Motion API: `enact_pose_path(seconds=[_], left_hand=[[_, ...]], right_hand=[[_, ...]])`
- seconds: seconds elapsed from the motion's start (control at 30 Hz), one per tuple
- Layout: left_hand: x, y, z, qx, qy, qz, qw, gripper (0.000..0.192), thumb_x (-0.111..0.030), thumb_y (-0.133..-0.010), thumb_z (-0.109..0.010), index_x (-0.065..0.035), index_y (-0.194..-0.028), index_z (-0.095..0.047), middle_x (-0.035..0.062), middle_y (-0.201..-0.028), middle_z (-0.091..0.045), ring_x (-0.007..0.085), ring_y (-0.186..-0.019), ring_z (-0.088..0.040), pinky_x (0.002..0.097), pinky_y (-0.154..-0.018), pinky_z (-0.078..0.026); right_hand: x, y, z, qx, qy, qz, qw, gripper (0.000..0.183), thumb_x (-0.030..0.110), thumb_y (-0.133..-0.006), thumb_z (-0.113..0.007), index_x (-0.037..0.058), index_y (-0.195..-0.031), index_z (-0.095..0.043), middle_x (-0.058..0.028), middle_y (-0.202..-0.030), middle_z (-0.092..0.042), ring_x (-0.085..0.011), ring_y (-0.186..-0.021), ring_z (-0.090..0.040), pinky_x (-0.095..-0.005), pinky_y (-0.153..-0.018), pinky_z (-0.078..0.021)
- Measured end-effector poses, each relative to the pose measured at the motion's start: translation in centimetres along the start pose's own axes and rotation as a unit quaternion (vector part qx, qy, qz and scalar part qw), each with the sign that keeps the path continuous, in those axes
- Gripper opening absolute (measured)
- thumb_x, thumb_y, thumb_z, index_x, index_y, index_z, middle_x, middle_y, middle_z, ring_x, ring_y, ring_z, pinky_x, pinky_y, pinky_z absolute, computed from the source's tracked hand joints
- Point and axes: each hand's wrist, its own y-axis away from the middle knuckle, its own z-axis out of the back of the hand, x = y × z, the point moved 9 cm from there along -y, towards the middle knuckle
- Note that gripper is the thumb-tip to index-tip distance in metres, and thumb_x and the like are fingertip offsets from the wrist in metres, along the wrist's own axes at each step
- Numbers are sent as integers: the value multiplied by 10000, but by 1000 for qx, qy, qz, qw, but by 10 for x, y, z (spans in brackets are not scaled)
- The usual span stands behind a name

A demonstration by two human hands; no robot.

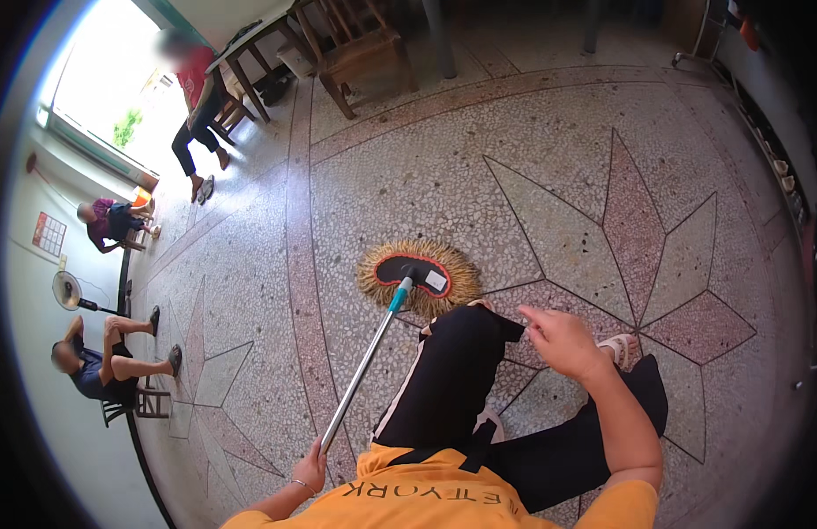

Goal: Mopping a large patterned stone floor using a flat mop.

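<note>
My left hand [310, 466], with a bracelet on the wrist, grips the metal pole [360, 378] of a mop near its lower end in the picture. A teal and grey collar joins the pole to the mop head [418, 276], a kidney-shaped black plate with red trim and a yellowish string fringe. A white label is stuck on the plate. The fringe lies on the terrazzo floor [375, 172], close to my forward foot. My right hand [564, 340] hangs in the air above my legs, holding nothing. Its index finger points out and the others are loosely bent.
At the upper left a person [200, 82] sits beside a table [259, 33]. Two more people [114, 221] [97, 370] sit along the left wall, near a fan [68, 291]. A wooden chair [355, 49] stands at the top. Sandals [206, 190] lie on the floor.
</note>
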Motion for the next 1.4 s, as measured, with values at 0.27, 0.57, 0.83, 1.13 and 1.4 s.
enact_pose_path(seconds=[0.27, 0.57, 0.83, 1.13, 1.4], left_hand=[[-128, -186, 67, -70, -6, -70, 995, 363, -249, -894, -384, -43, -1193, -376, 263, -1108, -464, 455, -925, -511, 511, -778, -436], [-305, -378, 184, -158, -75, -42, 984, 331, -345, -928, -351, -109, -1151, -416, 251, -987, -599, 430, -951, -571, 508, -807, -447], [-85, -210, 61, -74, -57, 48, 994, 320, -335, -922, -373, -59, -1077, -335, 300, -858, -593, 481, -797, -572, 543, -695, -447], [54, 129, -84, 47, 19, 233, 971, 321, -302, -907, -410, -21, -1052, -358, 288, -732, -580, 472, -682, -567, 555, -602, -436], [71, 136, -97, 27, 67, 254, 964, 323, -301, -906, -413, -18, -1052, -363, 293, -745, -580, 470, -695, -569, 551, -609, -440]], right_hand=[[14, 9, -13, 75, 122, 21, 989, 325, 125, -805, -544, 92, -1128, -547, -109, -793, -566, -288, -758, -588, -404, -643, -484], [8, -6, -31, 105, 174, 39, 978, 368, 63, -772, -525, 80, -1139, -543, -102, -787, -566, -275, -754, -593, -381, -642, -491], [28, -40, -24, 66, 147, 56, 985, 299, 151, -827, -542, 89, -1119, -560, -101, -790, -569, -281, -765, -588, -395, -665, -484], [19, -71, -48, 47, 141, 64, 987, 256, 131, -831, -534, 104, -1082, -579, -144, -837, -604, -342, -759, -587, -435, -665, -471], [34, -76, -54, 45, 141, 100, 984, 271, 128, -822, -545, 108, -1092, -569, -134, -824, -595, -330, -760, -582, -435, -652, -464]])
